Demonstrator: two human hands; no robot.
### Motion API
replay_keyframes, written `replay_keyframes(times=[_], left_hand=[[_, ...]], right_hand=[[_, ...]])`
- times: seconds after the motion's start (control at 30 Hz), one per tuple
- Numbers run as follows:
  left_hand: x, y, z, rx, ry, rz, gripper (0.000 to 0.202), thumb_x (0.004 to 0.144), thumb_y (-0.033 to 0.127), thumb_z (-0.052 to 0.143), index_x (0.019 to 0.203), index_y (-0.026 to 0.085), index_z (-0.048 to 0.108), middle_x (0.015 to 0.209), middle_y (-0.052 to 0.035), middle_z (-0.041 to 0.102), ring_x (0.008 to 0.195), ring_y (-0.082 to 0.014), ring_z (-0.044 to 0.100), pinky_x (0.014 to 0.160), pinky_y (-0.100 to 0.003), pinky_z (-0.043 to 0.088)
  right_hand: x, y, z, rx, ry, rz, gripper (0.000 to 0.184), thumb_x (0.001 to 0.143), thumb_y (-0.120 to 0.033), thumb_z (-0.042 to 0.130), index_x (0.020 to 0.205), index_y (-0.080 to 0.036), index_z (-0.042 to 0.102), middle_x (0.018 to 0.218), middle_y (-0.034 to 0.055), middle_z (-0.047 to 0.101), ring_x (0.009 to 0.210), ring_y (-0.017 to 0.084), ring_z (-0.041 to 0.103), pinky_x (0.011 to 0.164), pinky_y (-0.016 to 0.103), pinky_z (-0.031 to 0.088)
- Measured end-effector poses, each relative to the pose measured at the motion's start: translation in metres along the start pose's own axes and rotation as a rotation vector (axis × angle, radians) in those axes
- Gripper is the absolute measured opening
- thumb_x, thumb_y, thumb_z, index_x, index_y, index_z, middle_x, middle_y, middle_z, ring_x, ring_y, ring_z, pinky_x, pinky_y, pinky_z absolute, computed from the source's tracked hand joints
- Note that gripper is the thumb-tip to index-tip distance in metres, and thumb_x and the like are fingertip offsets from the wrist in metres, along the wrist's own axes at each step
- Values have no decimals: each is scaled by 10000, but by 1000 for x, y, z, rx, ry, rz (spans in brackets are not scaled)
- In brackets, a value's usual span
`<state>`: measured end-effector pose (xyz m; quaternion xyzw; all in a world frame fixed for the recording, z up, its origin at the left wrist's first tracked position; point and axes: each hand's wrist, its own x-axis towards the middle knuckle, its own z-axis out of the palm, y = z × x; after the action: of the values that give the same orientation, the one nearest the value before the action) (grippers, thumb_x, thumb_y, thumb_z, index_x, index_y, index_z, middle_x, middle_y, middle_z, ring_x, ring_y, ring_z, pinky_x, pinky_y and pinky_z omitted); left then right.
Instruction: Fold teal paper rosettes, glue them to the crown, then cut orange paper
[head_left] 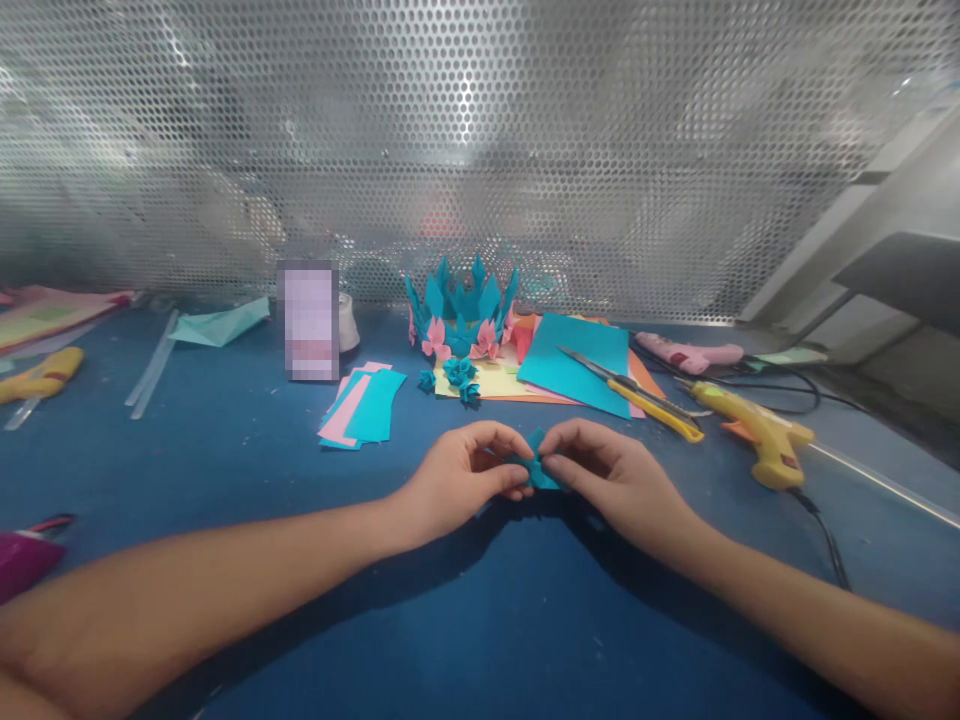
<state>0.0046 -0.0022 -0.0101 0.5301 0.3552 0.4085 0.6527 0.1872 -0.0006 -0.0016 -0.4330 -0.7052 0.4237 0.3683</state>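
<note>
Between my two hands is a small piece of folded teal paper [541, 474], held just above the blue table. My left hand [469, 470] pinches its left side between thumb and fingers. On the other side, my right hand [607, 468] grips it with thumb and fingertips. My fingers hide parts of the folds. Beyond my hands lie several small teal paper flowers [460, 372]. Behind them stands a teal paper crown [459, 305] with pointed tips and pink paper flowers around its base. Teal and pink paper strips [375, 408] are stacked to the left.
Right of the crown, a yellow utility knife [660, 408] and scissors [585, 364] rest on a teal sheet [562, 345]. A yellow glue gun [765, 435] and a pink one [686, 352] lie farther right with cords. Left are a phone [311, 320] and glue sticks [154, 365]. Perforated metal [450, 130] closes the back.
</note>
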Motion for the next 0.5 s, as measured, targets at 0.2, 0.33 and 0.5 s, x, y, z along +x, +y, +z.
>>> replay_keyframes(times=[0.2, 0.33, 0.5], left_hand=[[0, 1, 1, -12, 5, 0, 172, 665, 120, 668, 811, 135, 579, 678, 19, 606, 629, -105, 622, 633, -241, 494], [-1, 3, 1, -16, 49, -1, 181, 681, 148, 663, 813, 150, 539, 719, 9, 615, 687, -118, 628, 695, -267, 493], [-3, 6, 1, 98, 92, 29, 257, 674, 232, 703, 817, 179, 496, 741, 38, 542, 650, -99, 556, 638, -243, 440]], right_hand=[[-1, 2, 0, -47, 18, -45, 141, 801, -335, 559, 817, -199, 596, 755, 11, 615, 698, 147, 590, 657, 279, 499], [0, 3, 0, -17, 138, -67, 224, 773, -359, 607, 936, -225, 531, 909, 31, 597, 834, 168, 603, 703, 290, 521], [2, 1, -2, 62, 127, 30, 335, 757, -363, 623, 1003, -244, 429, 869, 5, 561, 682, 129, 602, 590, 261, 529]])
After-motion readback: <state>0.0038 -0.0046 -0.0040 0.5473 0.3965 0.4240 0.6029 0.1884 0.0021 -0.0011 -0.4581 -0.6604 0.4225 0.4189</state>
